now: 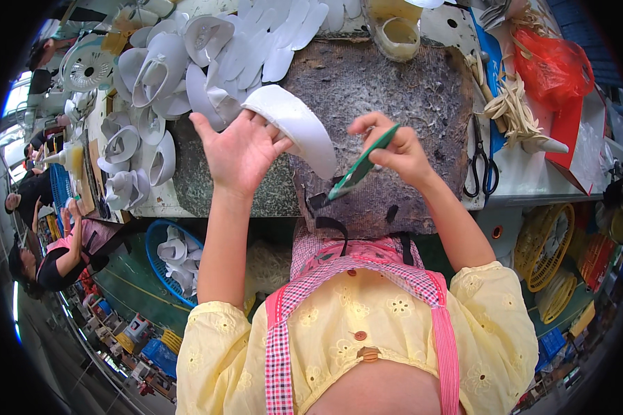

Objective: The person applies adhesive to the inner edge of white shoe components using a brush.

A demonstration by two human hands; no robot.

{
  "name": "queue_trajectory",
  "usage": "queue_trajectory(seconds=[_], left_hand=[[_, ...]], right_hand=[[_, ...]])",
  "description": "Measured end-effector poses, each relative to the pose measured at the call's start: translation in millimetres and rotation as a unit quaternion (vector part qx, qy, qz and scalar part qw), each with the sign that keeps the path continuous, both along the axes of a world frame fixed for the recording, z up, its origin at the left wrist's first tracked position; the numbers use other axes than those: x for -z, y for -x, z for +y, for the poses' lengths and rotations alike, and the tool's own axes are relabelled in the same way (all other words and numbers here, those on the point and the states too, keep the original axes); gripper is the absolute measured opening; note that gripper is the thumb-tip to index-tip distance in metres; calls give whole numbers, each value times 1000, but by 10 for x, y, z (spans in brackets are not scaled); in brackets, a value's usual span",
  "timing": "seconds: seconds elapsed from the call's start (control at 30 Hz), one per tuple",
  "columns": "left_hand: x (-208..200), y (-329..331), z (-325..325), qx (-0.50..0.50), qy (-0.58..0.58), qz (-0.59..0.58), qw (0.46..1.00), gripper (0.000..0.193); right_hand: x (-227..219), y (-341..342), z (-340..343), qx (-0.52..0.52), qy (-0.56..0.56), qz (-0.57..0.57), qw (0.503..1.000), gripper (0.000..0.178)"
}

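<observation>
Take the middle of the view as the hub of the clock, with twelve at the top edge. Near nine, a co-worker [66, 252] stands with both hands raised. Toward eight, a blue basket [151, 259] holds crumpled white pieces. Around ten, curved white pieces [156, 72] lie heaped on the table, with flat white ovals [280, 38] overlapping beside them near eleven to twelve.

The left hand [241, 155] is palm up and wide open, thumb stretched out toward ten to eleven. Its fingers run up behind a curved white piece [294, 124], which rests on them above the dark mat [401, 90]; how firmly they press is hidden. The piece's long axis slants from half past ten to half past four, its bulging side toward one and its narrower end toward half past four.

A green-handled brush [363, 164] slants from half past one to half past seven, dark head at the lower end, apart from the piece. The right hand [398, 149] pinches its handle between thumb and curled fingers. Any lettering on that handle is too small to tell.

A jar [399, 41] stands at one, black scissors [480, 153] lie between two and three, blades toward twelve, and a red plastic bag [554, 66] sits at two.
</observation>
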State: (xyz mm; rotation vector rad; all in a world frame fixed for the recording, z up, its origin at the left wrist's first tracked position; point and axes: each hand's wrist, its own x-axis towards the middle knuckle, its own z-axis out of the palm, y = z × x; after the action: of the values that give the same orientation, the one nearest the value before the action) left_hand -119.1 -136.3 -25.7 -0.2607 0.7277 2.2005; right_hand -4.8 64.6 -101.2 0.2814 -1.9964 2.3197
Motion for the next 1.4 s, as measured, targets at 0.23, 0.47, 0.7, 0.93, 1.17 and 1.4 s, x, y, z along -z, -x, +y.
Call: queue_trajectory(seconds=[0.23,0.47,0.7,0.93,1.17,1.4], left_hand=[[204,119,62,18,91,-22,995,87],[182,186,-11,226,239,21,944,69],[219,136,-67,415,400,250,778,39],[197,36,94,367,578,482,547,19],[311,-79,46,219,351,894,174,14],[291,51,86,311,299,894,118,13]], right_hand=[[112,-20,-450,-58,99,-177,977,15],[140,-4,-446,-1,81,-180,980,15],[259,-64,-327,-29,185,-224,956,15],[507,-223,-571,8,331,-306,893,12],[571,-342,-738,-8,514,-353,782,22],[595,107,95,25,286,-298,910,27]])
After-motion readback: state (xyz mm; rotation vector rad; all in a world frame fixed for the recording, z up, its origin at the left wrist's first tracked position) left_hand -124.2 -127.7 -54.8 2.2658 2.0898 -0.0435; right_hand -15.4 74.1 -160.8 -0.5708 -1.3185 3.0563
